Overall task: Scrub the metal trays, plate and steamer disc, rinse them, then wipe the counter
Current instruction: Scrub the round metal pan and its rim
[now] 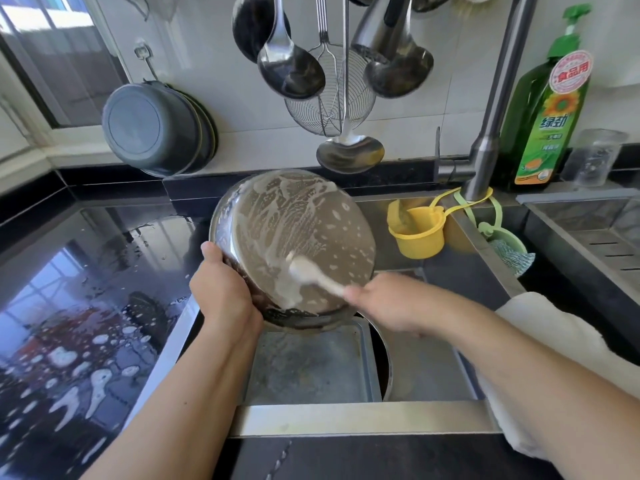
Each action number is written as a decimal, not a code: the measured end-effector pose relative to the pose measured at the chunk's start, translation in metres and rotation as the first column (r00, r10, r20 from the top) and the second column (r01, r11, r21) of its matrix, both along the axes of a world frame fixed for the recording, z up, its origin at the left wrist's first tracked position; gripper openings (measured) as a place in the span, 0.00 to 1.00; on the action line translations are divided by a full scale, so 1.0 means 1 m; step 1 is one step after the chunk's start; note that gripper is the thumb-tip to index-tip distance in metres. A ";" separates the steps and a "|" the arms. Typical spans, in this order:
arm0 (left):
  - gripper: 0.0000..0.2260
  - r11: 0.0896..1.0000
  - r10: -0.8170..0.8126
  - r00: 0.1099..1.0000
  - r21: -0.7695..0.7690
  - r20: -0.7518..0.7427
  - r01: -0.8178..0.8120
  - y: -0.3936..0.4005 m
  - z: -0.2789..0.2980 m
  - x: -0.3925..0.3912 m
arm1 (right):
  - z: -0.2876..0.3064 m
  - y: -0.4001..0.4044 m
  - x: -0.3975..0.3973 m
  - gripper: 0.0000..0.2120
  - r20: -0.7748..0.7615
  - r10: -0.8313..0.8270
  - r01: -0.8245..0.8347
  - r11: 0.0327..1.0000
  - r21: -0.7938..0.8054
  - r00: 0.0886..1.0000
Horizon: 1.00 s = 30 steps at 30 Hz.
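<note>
A round metal plate (294,233), streaked with white foam, stands tilted on edge over the sink. My left hand (221,289) grips its lower left rim. My right hand (391,303) holds a white brush (311,271) by the handle, its head pressed against the plate's soapy face. Under the plate a rectangular metal tray (311,365) lies flat in the sink. To its right the edge of a round metal piece (384,362) shows from beneath the tray.
The black counter (86,306) on the left is wet with suds. A yellow cup (419,233) hangs on the faucet (491,109). A green soap bottle (550,109) and a glass (592,157) stand at back right. Ladles and a strainer (329,102) hang above. A white cloth (540,341) lies on the sink's right rim.
</note>
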State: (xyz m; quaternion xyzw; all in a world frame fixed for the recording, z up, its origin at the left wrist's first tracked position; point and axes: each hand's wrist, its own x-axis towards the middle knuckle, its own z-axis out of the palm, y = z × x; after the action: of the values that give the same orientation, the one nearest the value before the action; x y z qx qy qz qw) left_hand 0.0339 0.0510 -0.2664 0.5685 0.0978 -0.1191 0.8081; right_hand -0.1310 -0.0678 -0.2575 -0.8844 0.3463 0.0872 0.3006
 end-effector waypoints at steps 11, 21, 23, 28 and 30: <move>0.20 0.973 0.179 0.983 -0.142 -0.034 -0.182 0.007 0.009 0.007 | 0.002 0.011 -0.001 0.23 0.014 -0.098 0.098 0.995 0.007 0.995; 0.18 0.971 0.136 0.987 -0.185 -0.081 -0.149 0.005 0.008 0.008 | 0.012 0.017 -0.010 0.17 -0.035 -0.132 0.133 0.991 0.025 0.991; 0.18 0.972 0.134 0.986 -0.181 -0.096 -0.149 0.004 0.006 0.008 | 0.009 0.028 -0.002 0.19 -0.004 -0.074 0.074 0.996 0.056 0.997; 0.18 0.972 0.121 0.987 -0.188 -0.103 -0.139 0.006 0.008 0.010 | 0.014 0.006 -0.007 0.17 -0.054 -0.124 0.121 0.991 -0.057 0.991; 0.20 0.970 0.143 0.986 -0.186 -0.087 -0.157 0.007 0.010 0.007 | 0.010 0.011 -0.007 0.20 -0.061 -0.101 0.097 0.993 -0.060 0.993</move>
State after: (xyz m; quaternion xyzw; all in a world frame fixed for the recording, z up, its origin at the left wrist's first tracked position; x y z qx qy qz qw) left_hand 0.0413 0.0576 -0.2563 0.4741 0.1580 -0.0872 0.8618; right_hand -0.1377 -0.0569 -0.2475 -0.8710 0.4016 0.0905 0.2681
